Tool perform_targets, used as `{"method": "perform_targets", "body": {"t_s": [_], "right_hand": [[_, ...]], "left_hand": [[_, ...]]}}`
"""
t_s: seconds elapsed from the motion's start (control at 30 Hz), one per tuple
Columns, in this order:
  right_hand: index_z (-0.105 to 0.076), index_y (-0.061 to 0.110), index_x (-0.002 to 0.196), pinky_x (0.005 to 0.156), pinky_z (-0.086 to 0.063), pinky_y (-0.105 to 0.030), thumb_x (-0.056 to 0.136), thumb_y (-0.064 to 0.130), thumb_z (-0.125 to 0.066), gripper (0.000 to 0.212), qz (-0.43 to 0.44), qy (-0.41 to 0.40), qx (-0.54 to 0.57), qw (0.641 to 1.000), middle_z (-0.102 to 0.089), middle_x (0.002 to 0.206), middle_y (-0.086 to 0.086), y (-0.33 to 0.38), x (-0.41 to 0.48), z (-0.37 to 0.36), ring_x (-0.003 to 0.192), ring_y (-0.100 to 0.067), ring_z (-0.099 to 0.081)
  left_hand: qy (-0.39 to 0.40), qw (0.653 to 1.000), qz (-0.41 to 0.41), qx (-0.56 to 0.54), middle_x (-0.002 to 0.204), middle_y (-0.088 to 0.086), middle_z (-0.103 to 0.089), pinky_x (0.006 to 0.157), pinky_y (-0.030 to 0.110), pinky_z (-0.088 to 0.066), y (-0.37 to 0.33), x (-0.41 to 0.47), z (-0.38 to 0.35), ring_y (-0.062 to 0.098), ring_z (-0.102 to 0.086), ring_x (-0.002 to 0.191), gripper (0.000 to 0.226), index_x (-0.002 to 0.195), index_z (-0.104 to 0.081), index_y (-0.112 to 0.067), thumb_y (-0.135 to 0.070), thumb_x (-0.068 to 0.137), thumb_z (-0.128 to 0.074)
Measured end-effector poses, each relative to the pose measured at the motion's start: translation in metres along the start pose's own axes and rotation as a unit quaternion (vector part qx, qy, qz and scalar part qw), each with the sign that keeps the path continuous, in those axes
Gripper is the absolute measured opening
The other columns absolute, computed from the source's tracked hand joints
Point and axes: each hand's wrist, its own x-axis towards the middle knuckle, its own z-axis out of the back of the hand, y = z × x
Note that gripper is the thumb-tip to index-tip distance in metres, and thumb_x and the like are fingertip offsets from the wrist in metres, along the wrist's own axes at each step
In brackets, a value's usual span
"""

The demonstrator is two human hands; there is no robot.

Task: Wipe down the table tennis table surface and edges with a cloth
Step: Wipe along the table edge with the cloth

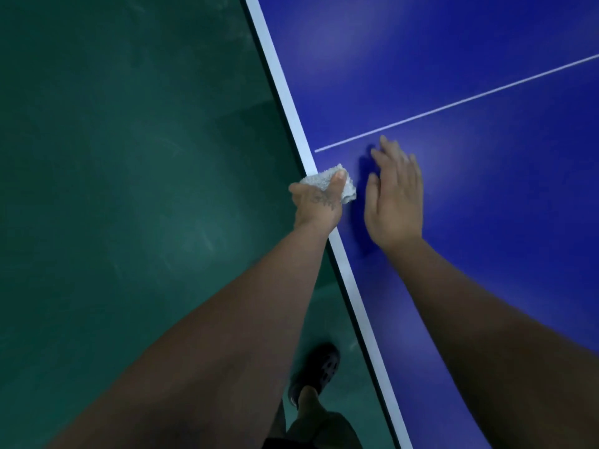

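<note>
Blue table tennis table (470, 238) fills the right side of my head view, its white edge stripe (285, 92) running diagonally from the top down to the bottom. I have the left hand (319, 204) right at that edge, arm stretched forward. It grips a small whitish cloth (349, 193), with the thumb (337, 179) lying flat on top. The other fingers curl down past the rim, out of my sight. The cloth sits on the stripe and just onto the blue.

The right hand (393, 202) lies palm down just beside the cloth, fingers straight and close together, pointing at the thin white centre line (453, 103). It holds nothing. I cannot tell whether the palm presses the surface or hovers just over it.

Dark green floor (129, 189) lies to the left, and a dark perforated clog (325, 367) shows below the table's edge.
</note>
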Motion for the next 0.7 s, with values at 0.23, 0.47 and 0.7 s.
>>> {"method": "perform_targets", "body": {"t_s": [0.23,0.47,0.7], "right_hand": [[-0.036,0.01,0.167,0.137,-0.007,-0.047,0.111,0.022,-0.032,0.057,-0.033,0.043,-0.041,0.998,-0.023,0.179,-0.002,0.036,0.115,-0.042,0.167,-0.022,-0.015],[-0.039,0.012,0.165,0.135,-0.012,-0.052,0.111,0.024,-0.037,0.056,-0.042,0.014,-0.071,0.997,-0.027,0.178,-0.001,0.032,0.119,-0.047,0.167,-0.022,-0.018],[-0.043,0.011,0.164,0.135,-0.015,-0.053,0.11,0.023,-0.04,0.055,-0.039,0.004,-0.073,0.997,-0.031,0.177,-0.002,0.029,0.119,-0.052,0.166,-0.023,-0.02]], "left_hand": [[0.015,0.999,-0.001,-0.045,0.15,0.013,-0.048,0.096,0.032,-0.044,-0.079,0.069,0.031,0.023,-0.055,0.116,0.081,0.144,-0.028,-0.006,-0.055,0.097,-0.073],[0.008,0.999,-0.014,-0.045,0.15,0.013,-0.05,0.094,0.032,-0.042,-0.145,0.116,0.051,0.023,-0.054,0.111,0.08,0.145,-0.029,-0.006,-0.057,0.098,-0.071],[0.006,0.999,-0.027,-0.017,0.145,0.01,-0.053,0.09,0.03,-0.039,-0.182,0.149,0.068,0.02,-0.055,0.108,0.082,0.145,-0.029,-0.007,-0.061,0.098,-0.069]]}}
